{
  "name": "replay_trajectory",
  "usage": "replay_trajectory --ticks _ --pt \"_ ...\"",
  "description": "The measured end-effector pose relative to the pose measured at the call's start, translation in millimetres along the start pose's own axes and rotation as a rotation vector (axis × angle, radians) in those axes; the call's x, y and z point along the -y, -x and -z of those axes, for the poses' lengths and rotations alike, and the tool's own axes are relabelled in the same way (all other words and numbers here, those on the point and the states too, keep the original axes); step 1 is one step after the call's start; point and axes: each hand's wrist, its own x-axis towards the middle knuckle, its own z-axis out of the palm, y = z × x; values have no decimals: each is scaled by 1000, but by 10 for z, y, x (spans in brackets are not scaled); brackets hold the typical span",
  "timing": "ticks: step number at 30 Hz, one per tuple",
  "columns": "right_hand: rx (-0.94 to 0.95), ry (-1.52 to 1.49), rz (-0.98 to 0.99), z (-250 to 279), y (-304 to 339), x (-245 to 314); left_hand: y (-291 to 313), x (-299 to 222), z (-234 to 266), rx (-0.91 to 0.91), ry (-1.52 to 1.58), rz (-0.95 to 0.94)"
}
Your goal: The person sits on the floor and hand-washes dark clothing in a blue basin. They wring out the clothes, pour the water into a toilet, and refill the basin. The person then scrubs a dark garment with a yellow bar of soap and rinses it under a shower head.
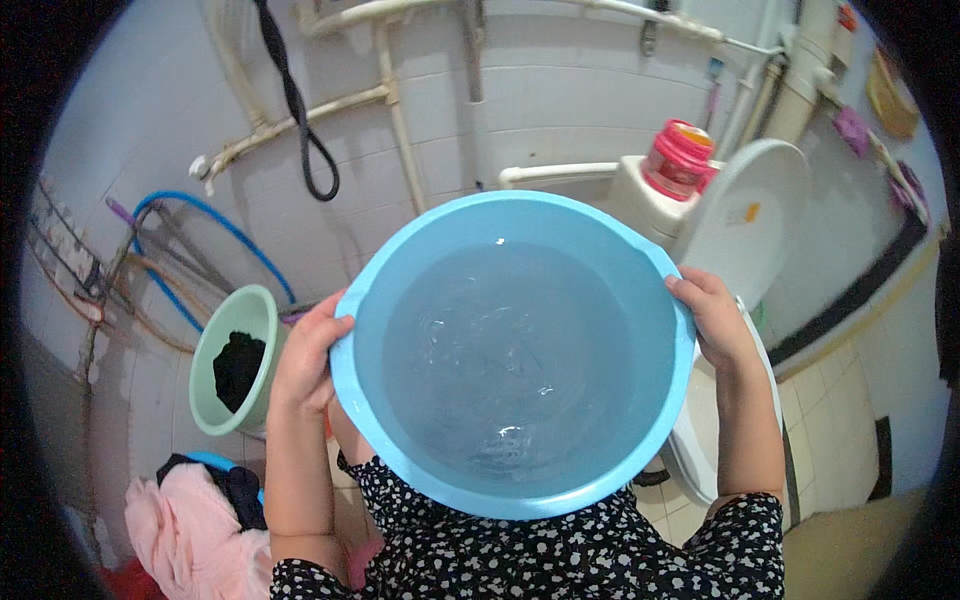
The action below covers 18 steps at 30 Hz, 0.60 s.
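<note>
A large light-blue plastic basin [512, 502] is held up in front of my body, with greyish water [490, 350] in it. Ripples and small glints show on the water's surface. My left hand [308, 352] grips the basin's left rim, thumb over the edge and fingers beneath. On the opposite side my right hand [708, 308] is closed on the right rim in the same way; its fingers under the basin are mostly hidden.
Behind the basin on the right is a toilet with its lid [750, 215] raised. A pink tub [678, 160] sits on the cistern. At left stand a green basin [250, 310] with dark cloth [238, 368], a blue hose [215, 217], and pink clothing [190, 530]. Pipes [300, 120] cross the wall.
</note>
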Motion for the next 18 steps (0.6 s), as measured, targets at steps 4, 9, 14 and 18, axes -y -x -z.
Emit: replay_trajectory --ticks 4,9,14,18 --pt "-148 -88 4 508 564 -311 90 85 -482 160 29 78" --pt "-407 -140 -41 1088 1302 -528 -3 367 -1178 437 -2 195" --pt "-597 -117 -54 1717 2042 -696 -122 831 -1931 625 -168 360" --pt "-791 -178 -131 2189 2592 -871 -220 1276 -2521 890 -250 497"
